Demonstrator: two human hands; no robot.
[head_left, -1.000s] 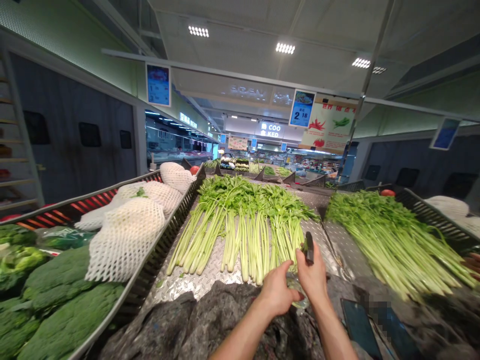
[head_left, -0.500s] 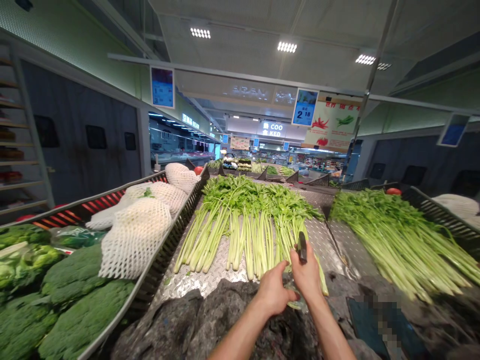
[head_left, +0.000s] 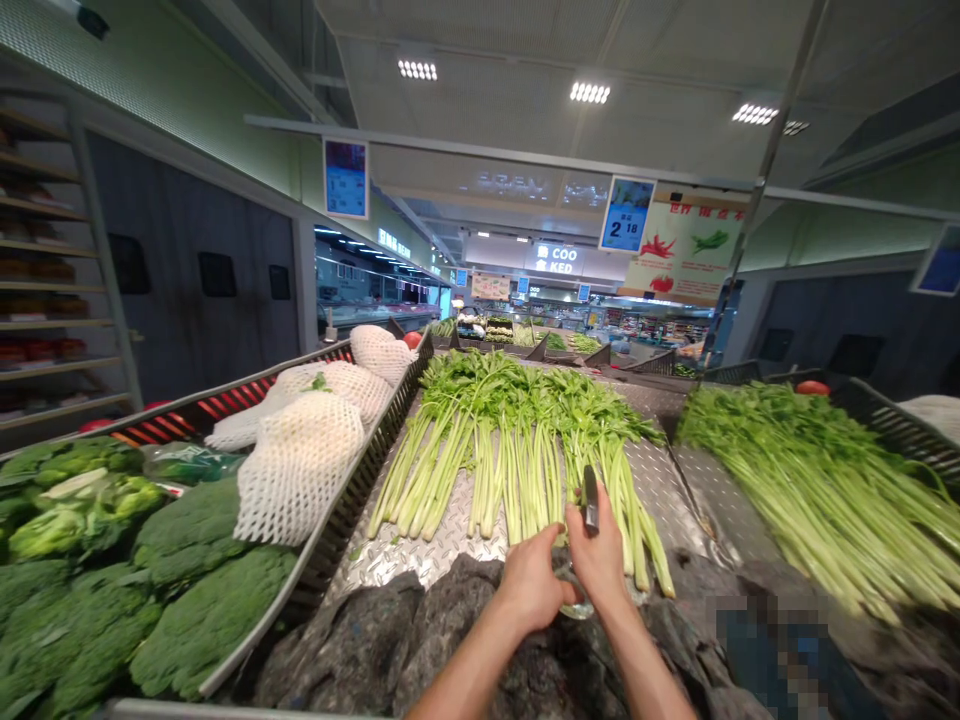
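Observation:
My right hand (head_left: 598,555) is closed on a short dark tool (head_left: 591,500) that stands up from its fingers; its exact kind is unclear. Beside it, my left hand (head_left: 531,578) has its fingers and thumb curled inward. Between the palms a pale, see-through rounded thing (head_left: 579,606) shows in part, too covered to name. Both hands are at the cut ends of a row of celery (head_left: 517,440), whose leafy tops point away from me. The celery lies on a metal tread-plate shelf (head_left: 424,562).
Crumpled dark grey cloth (head_left: 345,645) covers the shelf's near edge. On the left, a black crate wall (head_left: 341,505) borders broccoli (head_left: 214,610) and produce in white foam nets (head_left: 300,470). More celery (head_left: 802,490) lies right. Price signs (head_left: 628,213) hang from a rail.
The view has turned slightly left. Both hands, still close together with the dark tool upright, have shifted left along the celery, uncovering more stalk ends on the right.

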